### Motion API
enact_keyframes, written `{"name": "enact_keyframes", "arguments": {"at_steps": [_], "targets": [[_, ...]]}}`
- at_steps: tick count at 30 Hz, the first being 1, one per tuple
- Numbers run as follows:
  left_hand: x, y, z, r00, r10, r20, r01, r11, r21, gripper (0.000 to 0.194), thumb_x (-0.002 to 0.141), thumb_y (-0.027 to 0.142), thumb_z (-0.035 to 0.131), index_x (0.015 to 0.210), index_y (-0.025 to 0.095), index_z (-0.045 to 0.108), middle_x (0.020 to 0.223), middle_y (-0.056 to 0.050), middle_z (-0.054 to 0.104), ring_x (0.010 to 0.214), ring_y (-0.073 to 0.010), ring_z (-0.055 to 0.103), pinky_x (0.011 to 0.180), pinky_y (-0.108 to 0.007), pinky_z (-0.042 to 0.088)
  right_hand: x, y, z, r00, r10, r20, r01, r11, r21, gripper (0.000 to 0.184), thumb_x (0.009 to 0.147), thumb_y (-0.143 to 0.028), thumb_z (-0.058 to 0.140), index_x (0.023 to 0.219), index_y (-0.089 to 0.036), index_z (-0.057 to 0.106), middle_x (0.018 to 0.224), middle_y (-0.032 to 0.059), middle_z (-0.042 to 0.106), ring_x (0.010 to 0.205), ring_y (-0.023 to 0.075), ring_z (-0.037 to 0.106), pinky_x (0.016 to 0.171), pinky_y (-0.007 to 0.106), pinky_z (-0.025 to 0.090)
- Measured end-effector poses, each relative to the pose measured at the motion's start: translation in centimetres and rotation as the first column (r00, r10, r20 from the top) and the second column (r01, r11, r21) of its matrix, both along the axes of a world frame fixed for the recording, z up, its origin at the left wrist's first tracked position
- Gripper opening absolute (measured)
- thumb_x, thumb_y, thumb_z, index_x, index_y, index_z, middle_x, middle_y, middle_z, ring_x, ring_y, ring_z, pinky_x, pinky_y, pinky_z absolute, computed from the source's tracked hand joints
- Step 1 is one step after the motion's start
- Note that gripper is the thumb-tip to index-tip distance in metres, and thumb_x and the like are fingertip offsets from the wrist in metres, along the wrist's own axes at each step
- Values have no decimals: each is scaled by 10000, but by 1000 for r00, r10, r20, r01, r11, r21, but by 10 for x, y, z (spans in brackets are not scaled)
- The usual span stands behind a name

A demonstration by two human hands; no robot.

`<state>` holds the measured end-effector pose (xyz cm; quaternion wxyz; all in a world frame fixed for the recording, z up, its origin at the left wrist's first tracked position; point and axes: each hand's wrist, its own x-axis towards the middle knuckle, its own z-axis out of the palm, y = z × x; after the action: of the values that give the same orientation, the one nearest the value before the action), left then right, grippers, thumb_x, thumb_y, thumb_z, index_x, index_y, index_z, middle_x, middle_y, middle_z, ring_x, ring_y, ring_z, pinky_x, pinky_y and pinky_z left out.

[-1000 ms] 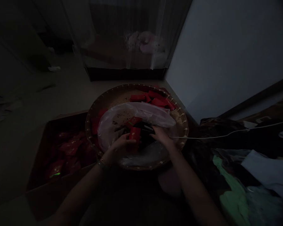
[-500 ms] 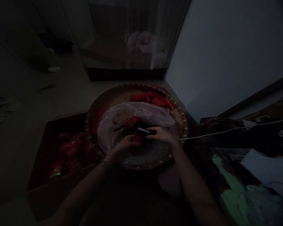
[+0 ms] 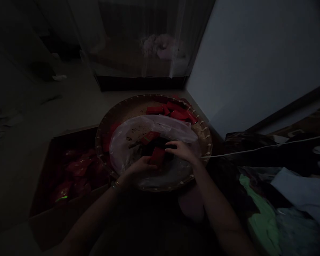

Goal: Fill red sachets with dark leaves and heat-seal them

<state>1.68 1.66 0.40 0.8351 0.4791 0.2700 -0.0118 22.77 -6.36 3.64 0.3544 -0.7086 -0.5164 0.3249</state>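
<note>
The light is very dim. My left hand (image 3: 140, 166) grips a small red packet (image 3: 158, 157) by its lower left side, over a round woven bamboo tray (image 3: 101, 156). Close to the packet's upper right, my right hand (image 3: 182, 152) has its thumb and fingers curled round a black device, whose outline merges with the dark contents behind it. Beneath both hands lies a pale translucent plastic bag (image 3: 118, 145), with dark loose material (image 3: 148, 149) in its middle. Another red packet (image 3: 150, 137) rests on that material.
Several red packets (image 3: 179, 114) lie at the tray's far right edge. On the left stands an open cardboard box (image 3: 69, 217) with shiny red packages (image 3: 81, 167). A white cord (image 3: 245, 151) runs right from the tray, past piled clothes (image 3: 296, 188). A white wall (image 3: 258, 57) rises behind.
The black device's pale bar, seen before above the red packet, no longer shows. The packet in my left hand now shows more of its red face. Both hands have barely moved.
</note>
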Motion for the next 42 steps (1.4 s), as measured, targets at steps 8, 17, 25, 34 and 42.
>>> {"name": "enact_keyframes", "arguments": {"at_steps": [8,17,25,34,42], "targets": [[-5,-3,1,998,59,-4,-59,997,-44,465,533,268,834,933,80,692,810,-74,694,676,-135,614,607,-208,410,17,-3,4,994,-36,-105,28,996,-83,426,723,-313,721,1119,-162,677,1021,57,723,886,219,666,733,304,524],[-2,-4,7,999,-13,-30,15,999,38,375,562,265,796,877,84,706,719,-40,685,576,-100,557,540,-188,369,-4,-1,2,1000,-21,-13,21,1000,9,280,743,-257,697,1018,-212,720,1033,45,727,952,228,665,843,340,505],[-2,-5,6,999,-13,-53,17,997,74,391,557,275,798,885,86,701,705,-26,656,580,-102,530,536,-196,356,-1,-2,8,1000,-13,21,13,1000,-19,286,735,-253,713,1014,-196,722,1033,57,728,961,229,667,831,325,510],[3,-2,0,991,91,-97,-79,990,115,540,583,486,783,924,76,697,693,-26,639,583,-113,530,561,-210,373,-6,-4,4,1000,14,-9,-14,1000,-8,251,735,-238,706,981,-199,739,993,48,740,923,237,682,822,336,518],[0,0,-8,990,65,-122,-48,989,141,570,578,519,769,924,71,699,675,-14,620,561,-104,517,545,-203,352,1,-2,-2,997,37,-62,-41,997,-64,353,703,-290,730,1037,-176,712,1039,63,722,948,235,663,848,341,503]]}}
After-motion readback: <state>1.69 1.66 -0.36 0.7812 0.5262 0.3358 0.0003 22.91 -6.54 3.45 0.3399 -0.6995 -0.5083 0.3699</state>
